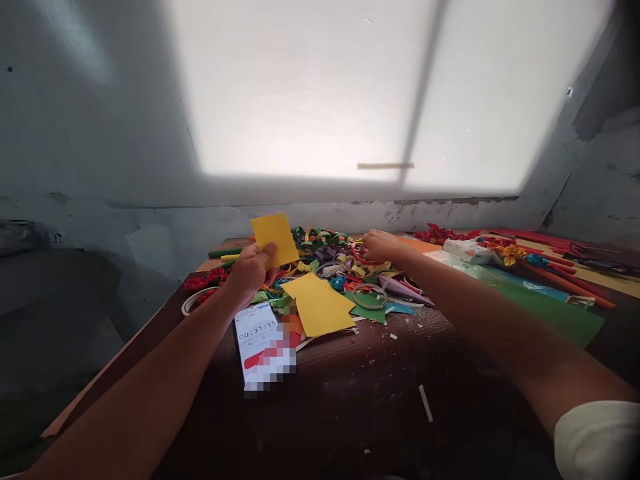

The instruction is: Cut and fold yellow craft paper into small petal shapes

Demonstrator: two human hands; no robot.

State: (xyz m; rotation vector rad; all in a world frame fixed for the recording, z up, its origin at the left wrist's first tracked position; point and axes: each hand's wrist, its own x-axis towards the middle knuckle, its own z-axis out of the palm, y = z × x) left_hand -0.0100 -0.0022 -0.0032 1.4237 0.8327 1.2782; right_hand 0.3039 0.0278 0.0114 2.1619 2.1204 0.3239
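My left hand point(250, 270) holds a small yellow paper card point(275, 239) upright above the table, pinched between thumb and fingers. My right hand point(381, 245) reaches forward into a heap of coloured paper strips and scraps point(330, 257); its fingers close around red-handled scissors point(356, 255), though the grip is partly hidden. A larger yellow paper sheet point(319, 305) lies flat on the dark table between my arms.
A phone point(263, 343) showing a timer lies by my left wrist. A tape ring point(370, 295), green paper sheet point(545, 310), red paper flowers point(440, 233) and long rolled paper sticks point(565, 280) sit to the right. The wall stands right behind the table.
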